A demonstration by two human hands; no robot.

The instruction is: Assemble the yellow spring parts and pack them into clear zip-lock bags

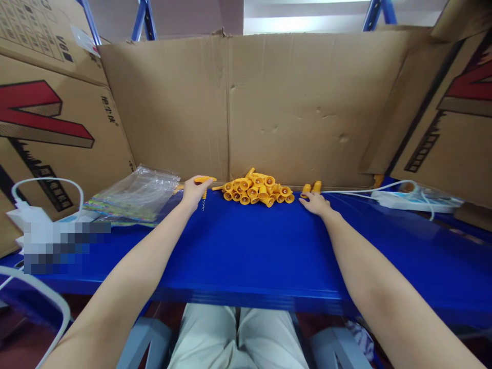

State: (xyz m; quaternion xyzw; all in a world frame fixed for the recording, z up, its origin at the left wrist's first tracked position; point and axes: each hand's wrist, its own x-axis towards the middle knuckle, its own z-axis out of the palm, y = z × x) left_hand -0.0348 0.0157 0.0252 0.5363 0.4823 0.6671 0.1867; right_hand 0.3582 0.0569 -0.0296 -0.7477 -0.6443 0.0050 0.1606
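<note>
Across the bare near stretch of the blue tabletop [249, 251], both my arms reach forward, my hands well apart. My left hand [194, 192] is closed around an orange-handled screw [205, 180]; its handle lies crosswise, left to right, and its thin metal spiral points down below my fingers. My right hand [316, 204] is low, fingers bent over the near side of two orange cups [311, 188]; I cannot tell whether it grips either one. Between my hands sits the orange pile [253, 192]: to the right of my left hand, to the left of my right, its ends near each, so neither is clearly nearer. It stretches sideways, longer than it is deep. Its pieces are glossy and flared, many with round mouths turned toward me and a small metallic glint inside. Behind it rises a cardboard wall [292, 107].
</note>
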